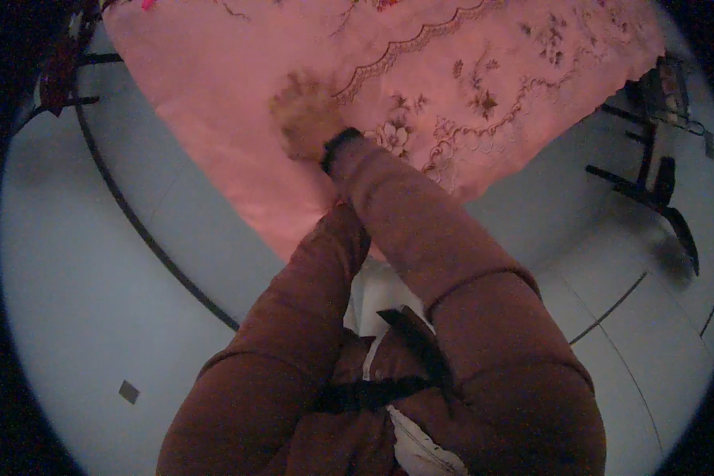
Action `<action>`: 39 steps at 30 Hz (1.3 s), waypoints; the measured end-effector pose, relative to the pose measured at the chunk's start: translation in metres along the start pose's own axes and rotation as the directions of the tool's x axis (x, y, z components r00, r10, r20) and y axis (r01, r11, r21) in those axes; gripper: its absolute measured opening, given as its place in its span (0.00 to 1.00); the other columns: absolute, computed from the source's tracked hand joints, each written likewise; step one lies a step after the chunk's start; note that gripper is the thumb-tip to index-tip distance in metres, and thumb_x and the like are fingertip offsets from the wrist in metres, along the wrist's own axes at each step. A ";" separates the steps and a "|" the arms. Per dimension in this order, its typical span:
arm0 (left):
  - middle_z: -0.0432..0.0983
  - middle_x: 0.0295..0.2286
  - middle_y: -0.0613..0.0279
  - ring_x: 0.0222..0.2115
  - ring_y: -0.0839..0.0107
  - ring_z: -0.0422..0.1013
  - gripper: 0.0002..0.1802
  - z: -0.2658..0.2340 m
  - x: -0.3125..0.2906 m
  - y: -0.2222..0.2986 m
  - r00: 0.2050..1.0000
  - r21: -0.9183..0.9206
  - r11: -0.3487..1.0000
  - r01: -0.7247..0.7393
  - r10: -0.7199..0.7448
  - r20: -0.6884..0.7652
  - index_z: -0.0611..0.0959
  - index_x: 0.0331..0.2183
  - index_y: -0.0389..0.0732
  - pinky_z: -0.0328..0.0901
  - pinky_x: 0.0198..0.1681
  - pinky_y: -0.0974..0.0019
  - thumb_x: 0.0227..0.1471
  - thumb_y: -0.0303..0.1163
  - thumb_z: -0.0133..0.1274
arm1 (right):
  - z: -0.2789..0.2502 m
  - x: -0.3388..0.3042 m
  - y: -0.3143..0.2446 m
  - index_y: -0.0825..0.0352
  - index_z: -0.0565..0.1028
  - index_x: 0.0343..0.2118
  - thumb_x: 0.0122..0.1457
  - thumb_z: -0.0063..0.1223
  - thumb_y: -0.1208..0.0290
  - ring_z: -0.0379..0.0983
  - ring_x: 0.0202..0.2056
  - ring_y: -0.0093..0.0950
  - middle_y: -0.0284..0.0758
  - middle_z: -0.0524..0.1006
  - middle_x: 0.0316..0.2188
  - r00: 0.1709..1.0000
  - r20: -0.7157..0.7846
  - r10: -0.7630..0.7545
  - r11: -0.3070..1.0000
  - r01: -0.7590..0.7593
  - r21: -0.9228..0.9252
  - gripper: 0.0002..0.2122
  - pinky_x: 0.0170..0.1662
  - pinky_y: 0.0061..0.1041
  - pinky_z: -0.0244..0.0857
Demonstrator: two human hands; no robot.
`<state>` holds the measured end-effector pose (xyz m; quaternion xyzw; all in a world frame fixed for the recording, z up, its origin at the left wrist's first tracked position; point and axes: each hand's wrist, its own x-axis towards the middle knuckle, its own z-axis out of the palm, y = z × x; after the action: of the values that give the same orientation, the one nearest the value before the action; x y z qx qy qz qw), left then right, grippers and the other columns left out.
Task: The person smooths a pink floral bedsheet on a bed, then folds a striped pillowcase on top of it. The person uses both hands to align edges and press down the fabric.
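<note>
A pink cloth with brown floral embroidery and scalloped borders spreads out before me, a corner pointing toward my body. My right hand reaches forward and left over its plain part, palm down and blurred, with the fingers apart and nothing seen in them. A dark cuff rings that wrist. My right forearm crosses over the left one. My left hand is hidden beneath it; only the left sleeve shows, ending near the cloth's front corner.
Dark chair-like legs stand on the floor to the right of the cloth. A dark red item is at the far left. The pale tiled floor has a curved dark line and a small dark square.
</note>
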<state>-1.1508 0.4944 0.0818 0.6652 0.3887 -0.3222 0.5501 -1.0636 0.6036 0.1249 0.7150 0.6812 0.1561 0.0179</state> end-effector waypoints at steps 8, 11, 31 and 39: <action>0.82 0.29 0.52 0.31 0.61 0.78 0.30 0.017 0.024 -0.026 0.963 0.463 0.866 -0.188 0.255 -0.087 0.88 0.29 0.39 0.71 0.37 0.59 0.42 0.60 0.65 | 0.021 -0.029 0.114 0.47 0.72 0.54 0.50 0.52 0.45 0.50 0.64 0.51 0.33 0.65 0.61 0.935 0.274 0.227 0.847 -0.329 0.418 0.27 0.61 0.65 0.43; 0.80 0.24 0.55 0.24 0.62 0.75 0.25 0.012 0.014 -0.016 0.992 -0.010 0.992 0.127 -0.127 -0.022 0.85 0.26 0.37 0.68 0.28 0.60 0.43 0.53 0.66 | 0.010 -0.102 0.168 0.53 0.73 0.53 0.52 0.52 0.48 0.50 0.64 0.53 0.40 0.64 0.60 0.886 0.284 0.368 0.815 -0.454 0.360 0.25 0.55 0.69 0.49; 0.74 0.18 0.60 0.18 0.68 0.72 0.14 0.007 -0.006 0.010 0.965 -0.511 0.819 0.260 -0.219 0.142 0.86 0.28 0.35 0.68 0.22 0.61 0.43 0.35 0.70 | -0.029 -0.257 0.156 0.64 0.71 0.56 0.53 0.60 0.58 0.60 0.60 0.50 0.48 0.68 0.57 0.778 0.099 0.620 0.663 -0.587 0.465 0.28 0.62 0.50 0.55; 0.81 0.34 0.61 0.35 0.63 0.76 0.12 0.021 0.008 -0.009 0.895 0.902 0.260 -0.343 0.381 0.231 0.86 0.36 0.43 0.72 0.39 0.56 0.52 0.38 0.57 | -0.017 -0.079 0.070 0.61 0.72 0.55 0.51 0.57 0.49 0.56 0.63 0.46 0.42 0.67 0.58 0.896 0.221 0.385 0.853 -0.437 0.285 0.30 0.60 0.54 0.56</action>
<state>-1.1552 0.4758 0.0666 0.9321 -0.0158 -0.3382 0.1286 -1.0016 0.5181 0.1425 0.8470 0.5251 -0.0151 -0.0817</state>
